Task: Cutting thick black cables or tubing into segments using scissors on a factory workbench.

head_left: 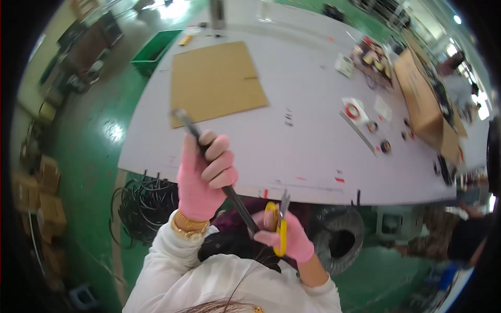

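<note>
A pink work glove with pale fingertips covers my left hand (204,175), closed around a black strip-like length (239,205), perhaps a cable or sleeve. Its upper end, greyish and blurred, sticks out above the fist. The lower end slants down to my right hand (296,241), also pink-gloved, whose thumb and fingers are at that end. Yellow-handled scissors (282,237) are held in the same right hand, blades pointing up. Whether the right fingers pinch the black length or only touch it is hard to tell. Both hands are at the near edge of the pale table (302,151).
A flat cardboard sheet (216,78) lies on the table's left half. To the right are tape rolls (352,110), a metal ruler-like strip (358,133) and a large open carton (417,99). Black cable coils (146,208) sit below left, a wrapped coil (334,237) below right.
</note>
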Demonstrator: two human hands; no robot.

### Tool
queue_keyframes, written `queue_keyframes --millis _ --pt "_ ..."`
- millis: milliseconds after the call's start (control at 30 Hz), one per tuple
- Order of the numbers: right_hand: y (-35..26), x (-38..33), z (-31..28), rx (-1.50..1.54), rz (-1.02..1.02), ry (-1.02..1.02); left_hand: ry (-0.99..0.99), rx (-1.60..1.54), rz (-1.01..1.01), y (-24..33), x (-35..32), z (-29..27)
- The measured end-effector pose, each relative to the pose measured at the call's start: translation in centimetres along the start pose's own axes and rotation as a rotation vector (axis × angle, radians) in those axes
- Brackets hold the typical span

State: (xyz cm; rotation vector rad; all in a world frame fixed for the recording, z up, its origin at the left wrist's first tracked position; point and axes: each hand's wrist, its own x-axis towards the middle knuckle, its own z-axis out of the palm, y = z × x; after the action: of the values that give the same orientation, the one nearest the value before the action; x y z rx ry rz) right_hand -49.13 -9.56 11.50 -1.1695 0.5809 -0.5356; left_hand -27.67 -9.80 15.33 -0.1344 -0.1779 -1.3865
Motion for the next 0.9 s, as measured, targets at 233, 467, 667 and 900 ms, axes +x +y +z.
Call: queue_keyframes --millis 233,467,667,900 --pt "-0.6 -3.4 -1.6 -0.108 0.483 0.233 0.254 0.277 0.375 13.1 -1.3 -4.2" --pt "-2.9 -2.0 -3.0 -0.834 0.006 0.117 0.448 0.482 0.526 21.2 -4.0 -10.0" --pt "-0.8 5.8 0.3 -1.167 -0.298 -0.148 1.104 2.436 1.302 21.7 -2.1 -12.8" --pt "0.4 8.5 1.1 -1.221 -0.102 -0.268 0.725 2.627 0.382 22.1 -4.7 -12.6"
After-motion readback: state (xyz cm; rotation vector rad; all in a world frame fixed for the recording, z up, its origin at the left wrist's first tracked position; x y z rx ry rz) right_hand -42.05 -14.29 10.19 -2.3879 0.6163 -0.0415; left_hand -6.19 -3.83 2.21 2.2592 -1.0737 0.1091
